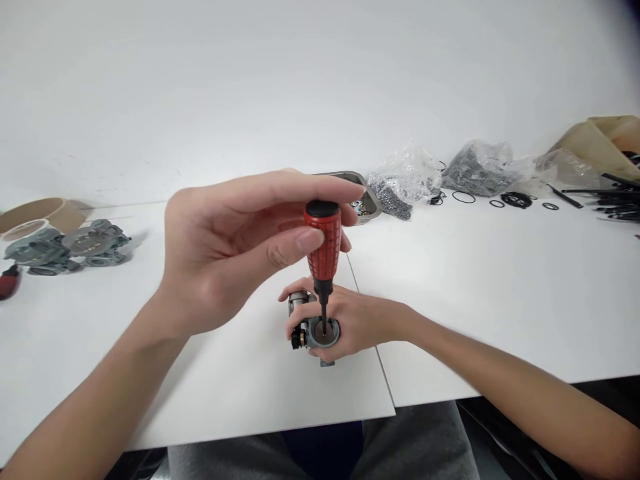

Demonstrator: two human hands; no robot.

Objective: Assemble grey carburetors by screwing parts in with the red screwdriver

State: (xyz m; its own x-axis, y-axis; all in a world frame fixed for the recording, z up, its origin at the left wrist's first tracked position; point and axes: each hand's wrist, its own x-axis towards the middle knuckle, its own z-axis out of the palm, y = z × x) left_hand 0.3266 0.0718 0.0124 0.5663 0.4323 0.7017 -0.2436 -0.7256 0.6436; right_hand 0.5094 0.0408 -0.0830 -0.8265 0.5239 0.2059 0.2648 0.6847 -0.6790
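My left hand [235, 247] is closed on the red handle of a screwdriver [325, 250], thumb in front and fingers behind. The screwdriver stands nearly upright, its tip down inside the round bore of a small metal carburetor [324, 341]. A screw at the tip is too small to make out clearly. Around the carburetor my right hand [357, 320] is wrapped, holding it against the white table. Part of the carburetor body is hidden under the right fingers.
Two more carburetors [37, 250] and a tape-like ring [60, 210] lie at left, near another red-handled tool [9, 283]. Behind my hands sits a metal tray [370, 200] with small parts. Plastic bags [480, 167], black rings [517, 199] and black rods [620, 200] lie at back right. A seam [385, 373] crosses the tabletop.
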